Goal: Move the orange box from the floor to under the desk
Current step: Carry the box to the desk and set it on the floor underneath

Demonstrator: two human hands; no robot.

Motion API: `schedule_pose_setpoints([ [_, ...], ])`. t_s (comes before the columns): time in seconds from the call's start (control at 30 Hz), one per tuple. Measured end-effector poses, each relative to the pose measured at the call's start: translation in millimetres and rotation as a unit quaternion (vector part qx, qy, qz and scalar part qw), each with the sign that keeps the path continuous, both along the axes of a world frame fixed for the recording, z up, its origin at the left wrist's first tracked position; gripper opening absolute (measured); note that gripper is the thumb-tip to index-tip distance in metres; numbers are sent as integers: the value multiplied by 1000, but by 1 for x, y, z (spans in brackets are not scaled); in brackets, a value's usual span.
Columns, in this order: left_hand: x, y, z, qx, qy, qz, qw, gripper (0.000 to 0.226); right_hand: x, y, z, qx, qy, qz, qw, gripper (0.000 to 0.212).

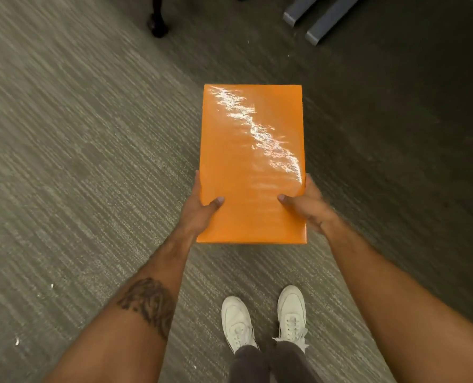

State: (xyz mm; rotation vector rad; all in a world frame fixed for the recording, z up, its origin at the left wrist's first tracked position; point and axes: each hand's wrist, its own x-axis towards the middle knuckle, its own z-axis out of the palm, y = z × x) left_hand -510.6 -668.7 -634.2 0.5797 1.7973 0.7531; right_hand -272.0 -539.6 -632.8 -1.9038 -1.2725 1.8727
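A glossy orange box [250, 167] with a flat lid is held in the air above the carpet, long side pointing away from me. My left hand [202, 210] grips its near left edge, thumb on the lid. On the near right edge my right hand [305, 208] holds it the same way. The fingers of both hands are hidden beneath the box. Two grey metal desk feet [319, 19] lie on the floor at the top right, with a dark shadowed area beside them.
Grey striped carpet [78, 147] covers the floor. A black chair caster [158, 26] stands at the top centre-left. My two white shoes [263, 319] are on the carpet below the box.
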Motion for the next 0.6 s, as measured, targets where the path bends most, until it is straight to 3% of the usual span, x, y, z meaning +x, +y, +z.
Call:
schedule_pose_setpoints([
  [0.3, -16, 118, 116, 52, 48, -78, 994, 98, -3, 79, 105, 40, 13, -54, 998, 74],
  [0.6, -4, 245, 155, 72, 33, -154, 985, 93, 20, 160, 144, 35, 54, -139, 988, 73],
])
